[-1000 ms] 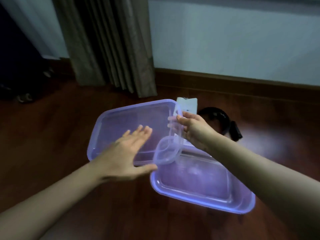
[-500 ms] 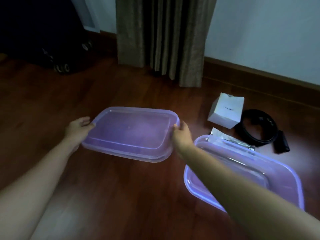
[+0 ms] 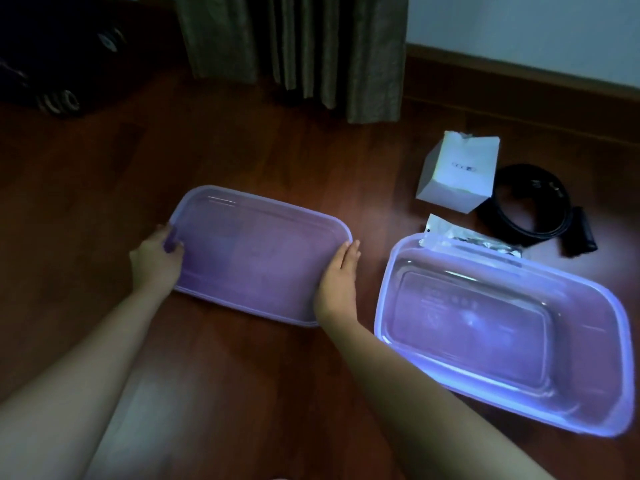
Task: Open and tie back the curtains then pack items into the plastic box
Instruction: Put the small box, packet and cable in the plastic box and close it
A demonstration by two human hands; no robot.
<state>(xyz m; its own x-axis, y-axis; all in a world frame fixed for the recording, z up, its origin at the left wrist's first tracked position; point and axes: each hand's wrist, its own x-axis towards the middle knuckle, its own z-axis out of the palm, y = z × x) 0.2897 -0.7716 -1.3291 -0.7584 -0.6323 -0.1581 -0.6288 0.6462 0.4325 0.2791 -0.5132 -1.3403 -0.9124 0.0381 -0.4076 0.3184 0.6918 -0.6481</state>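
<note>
The dark red-brown wooden floor (image 3: 242,393) is smooth and shiny, with a soft pale patch of light (image 3: 381,216) on it. At the back is a plain pale blue-white wall (image 3: 519,26). A brown wooden skirting board (image 3: 519,72) runs along its bottom. The room is dim. Far left sits a black thing with small wheels (image 3: 59,100), maybe a suitcase.

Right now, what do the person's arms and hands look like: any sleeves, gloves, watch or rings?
The left forearm and right forearm are bare to the frame edge: no sleeves. The left hand and right hand wear no gloves, watch or bracelet. No rings show on the visible fingers, though the light is dim.
</note>
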